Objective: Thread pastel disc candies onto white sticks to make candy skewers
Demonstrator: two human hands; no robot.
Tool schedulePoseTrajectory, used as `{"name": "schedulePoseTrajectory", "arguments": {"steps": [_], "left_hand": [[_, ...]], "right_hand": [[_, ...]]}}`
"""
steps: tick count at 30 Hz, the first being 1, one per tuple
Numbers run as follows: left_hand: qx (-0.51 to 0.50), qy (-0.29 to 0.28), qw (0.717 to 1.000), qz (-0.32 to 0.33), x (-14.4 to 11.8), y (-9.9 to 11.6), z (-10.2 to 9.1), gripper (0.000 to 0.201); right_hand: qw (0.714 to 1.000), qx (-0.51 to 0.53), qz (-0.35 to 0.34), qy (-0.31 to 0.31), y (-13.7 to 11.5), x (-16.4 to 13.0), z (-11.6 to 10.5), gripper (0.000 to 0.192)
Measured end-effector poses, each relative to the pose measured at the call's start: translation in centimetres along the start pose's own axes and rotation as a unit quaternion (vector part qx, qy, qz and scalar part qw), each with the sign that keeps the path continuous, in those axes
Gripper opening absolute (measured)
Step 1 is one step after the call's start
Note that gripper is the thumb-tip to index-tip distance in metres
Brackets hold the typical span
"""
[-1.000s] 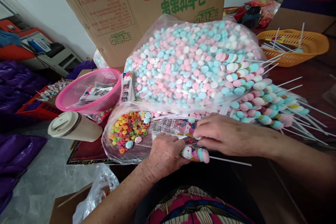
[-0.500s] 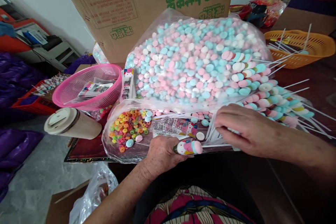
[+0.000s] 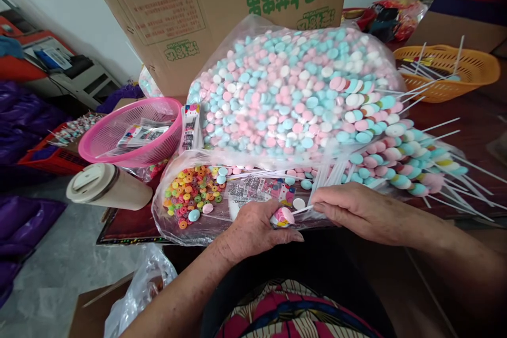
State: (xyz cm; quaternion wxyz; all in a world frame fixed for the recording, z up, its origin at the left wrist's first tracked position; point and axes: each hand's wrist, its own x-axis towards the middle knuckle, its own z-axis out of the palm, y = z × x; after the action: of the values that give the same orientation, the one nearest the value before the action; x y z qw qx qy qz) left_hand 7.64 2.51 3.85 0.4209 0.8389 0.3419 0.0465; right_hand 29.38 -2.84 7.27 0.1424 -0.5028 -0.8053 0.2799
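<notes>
My left hand (image 3: 255, 227) is closed around a candy skewer (image 3: 284, 216) in a printed wrapper, its pink end showing between thumb and fingers. From that end a white stick runs to the fingertips of my right hand (image 3: 352, 208), which are pinched on it. Beside the left hand lie flat printed wrappers (image 3: 247, 193) and one loose white candy disc (image 3: 299, 204). Ring-shaped candies (image 3: 194, 190) in several colours are spread on clear plastic to the left. A bundle of white sticks (image 3: 328, 166) rests just beyond my right hand.
A big clear bag of pastel candies (image 3: 277, 84) fills the middle, before a cardboard box (image 3: 166, 16). Loaded skewers (image 3: 400, 156) are piled at right, near an orange basket (image 3: 483, 68). At left stand a pink basket (image 3: 89, 142) and a lidded cup (image 3: 130, 188).
My right hand has left the bundle of white sticks, moving down and left to the skewer's stick. In my left hand the skewer has turned, and less of its wrapped candy shows.
</notes>
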Motion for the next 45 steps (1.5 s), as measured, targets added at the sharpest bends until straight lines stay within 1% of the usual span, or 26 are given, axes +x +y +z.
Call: {"name": "schedulePoseTrajectory", "arguments": {"steps": [3,6,9,11,13,15,16,18,19,20,22,23,25,28,30,32,34,35,37,38,39,40,41,43,44,45], "left_hand": [[-0.012,-0.009,1.000,-0.001,0.0,-0.1,-0.4,0.046],[0.085,-0.009,0.996,-0.026,-0.1,-0.4,-0.7,0.045],[0.207,0.014,0.978,-0.021,0.1,-0.4,-0.2,0.037],[0.245,0.021,0.969,-0.003,0.5,-0.1,0.5,0.029],[0.250,0.008,0.968,0.015,1.0,0.4,1.2,0.021],[0.207,-0.014,0.978,0.019,1.1,0.7,1.2,0.023],[0.158,-0.023,0.987,0.016,1.0,0.7,0.9,0.029],[0.021,-0.036,0.999,0.009,0.4,0.3,-0.4,0.055],[-0.053,-0.041,0.998,0.010,0.0,-0.1,-1.3,0.068],[-0.102,-0.050,0.993,0.010,-0.4,-0.5,-2.1,0.071],[-0.148,-0.088,0.985,0.018,-1.1,-1.3,-3.0,0.052],[-0.173,-0.114,0.978,0.014,-1.4,-1.5,-3.0,0.044],[-0.231,-0.146,0.962,-0.024,-1.7,-1.7,-2.1,0.043],[-0.305,-0.111,0.941,-0.100,-2.0,-1.1,0.5,0.048],[-0.334,-0.083,0.931,-0.125,-2.1,-0.7,2.0,0.048],[-0.357,-0.062,0.919,-0.157,-2.2,-0.5,3.1,0.047],[-0.377,-0.036,0.906,-0.191,-2.3,-0.5,3.6,0.043],[-0.387,-0.018,0.899,-0.204,-2.4,-0.6,3.8,0.041],[-0.396,0.027,0.890,-0.222,-2.6,-0.7,3.8,0.034],[-0.383,0.055,0.895,-0.223,-2.7,-0.7,3.8,0.031],[-0.351,0.084,0.908,-0.215,-2.9,-0.6,3.7,0.029],[-0.302,0.110,0.926,-0.199,-3.1,-0.5,3.7,0.029],[-0.246,0.129,0.945,-0.174,-3.3,-0.4,3.7,0.029],[-0.167,0.133,0.970,-0.120,-3.7,-0.4,3.6,0.030],[-0.168,0.118,0.973,-0.107,-3.9,-0.4,3.6,0.030],[-0.199,0.093,0.970,-0.103,-4.1,-0.5,3.4,0.031]], "right_hand": [[0.999,-0.028,0.006,-0.018,0.6,-0.5,0.0,0.034],[0.999,-0.034,0.019,-0.021,0.9,-1.1,0.1,0.034],[0.999,0.015,0.020,-0.043,0.5,-1.1,0.9,0.035],[0.997,0.037,0.021,-0.057,-0.1,-0.5,2.0,0.034],[0.998,0.023,0.024,-0.048,-0.6,0.1,3.2,0.032],[0.999,-0.014,0.024,-0.022,-0.6,0.6,4.0,0.031],[0.999,-0.030,0.021,-0.005,-0.5,0.7,4.2,0.031],[0.999,-0.038,0.012,0.019,-0.2,0.6,3.8,0.032],[0.999,-0.033,0.008,0.028,0.1,0.5,3.3,0.033],[0.999,-0.025,0.003,0.035,0.2,0.3,2.8,0.033],[0.999,-0.014,-0.010,0.043,0.4,-0.1,1.8,0.034],[0.999,-0.015,-0.014,0.046,0.4,-0.2,1.5,0.033],[0.998,-0.024,-0.013,0.051,0.4,-0.1,1.4,0.033],[0.999,-0.023,-0.010,0.043,0.5,0.6,1.9,0.033],[0.999,-0.019,-0.012,0.033,0.5,1.3,2.4,0.033],[1.000,-0.013,-0.010,0.016,0.6,2.0,2.7,0.033],[1.000,0.026,-0.001,-0.003,0.6,2.6,2.9,0.031],[0.998,0.062,0.012,0.005,0.6,2.7,3.1,0.028],[0.983,0.153,0.065,0.079,0.3,2.7,3.7,0.025],[0.967,0.200,0.096,0.122,0.0,2.6,4.2,0.028],[0.952,0.243,0.118,0.144,-0.3,2.4,4.9,0.030],[0.941,0.280,0.130,0.142,-0.8,2.2,5.7,0.029],[0.934,0.311,0.131,0.116,-1.2,2.0,6.7,0.027],[0.929,0.343,0.121,0.061,-2.2,1.7,8.6,0.028],[0.933,0.336,0.113,0.059,-2.6,1.6,9.5,0.029],[0.941,0.310,0.102,0.084,-2.9,1.5,10.2,0.029]]}}
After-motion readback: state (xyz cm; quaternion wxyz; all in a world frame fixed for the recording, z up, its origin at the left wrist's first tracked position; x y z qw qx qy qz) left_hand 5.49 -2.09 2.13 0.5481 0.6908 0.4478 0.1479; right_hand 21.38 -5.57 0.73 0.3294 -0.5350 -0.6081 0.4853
